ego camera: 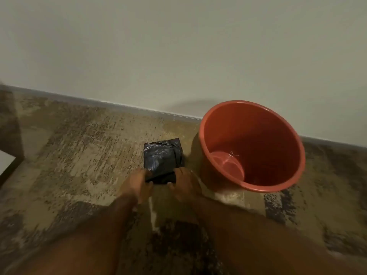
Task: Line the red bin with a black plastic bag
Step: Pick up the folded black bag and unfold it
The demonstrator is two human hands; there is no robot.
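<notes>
A folded black plastic bag (161,157) lies flat on the carpet just left of the red bin (282,135). The bin stands upright with its mouth open and nothing but a small scrap at the bottom. My left hand (137,185) grips the bag's near left corner. My right hand (183,183) grips the near right corner, close to the bin's base. Both forearms reach in from the bottom of the view.
A patterned beige and grey carpet (79,147) covers the floor up to a pale wall (178,46) with a grey skirting strip behind the bin. A dark piece of furniture (9,135) stands at the far left edge.
</notes>
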